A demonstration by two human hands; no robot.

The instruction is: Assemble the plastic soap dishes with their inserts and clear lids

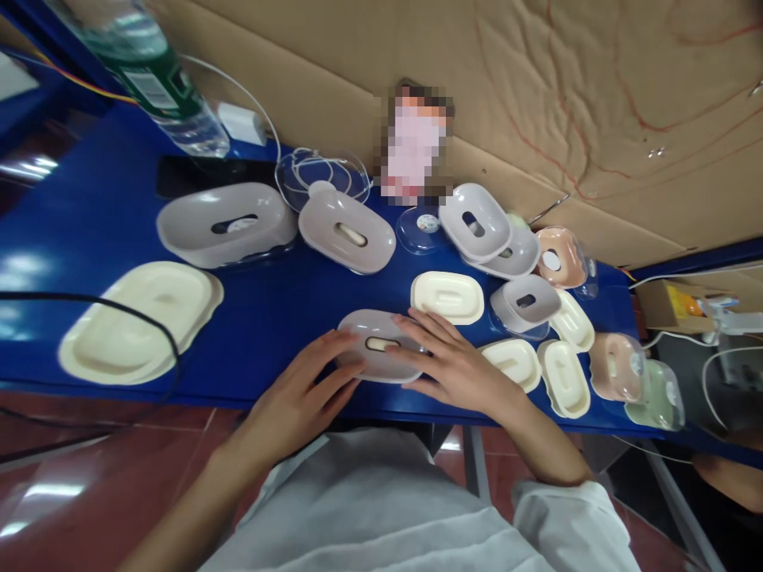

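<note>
A pale grey oval soap dish (381, 369) with a slot in its middle lies at the front edge of the blue table, something cream showing through the slot. My left hand (319, 380) grips its left end, fingers over the rim. My right hand (450, 361) holds the right end, with fingers spread over the rim and the thumb near the front side. Behind my right hand is a cream oval tray (447, 297). Another cream tray (513, 364) lies just right of my right hand, partly hidden by it.
Grey dishes (223, 210) and a grey dish with a tab (346, 230) stand behind. A large cream tray (140, 322) lies left, crossed by a black cable (119, 304). A water bottle (160, 87), blurred phone (414, 143) and clear lid (419, 230) are at the back; pink dishes (613, 367) are right.
</note>
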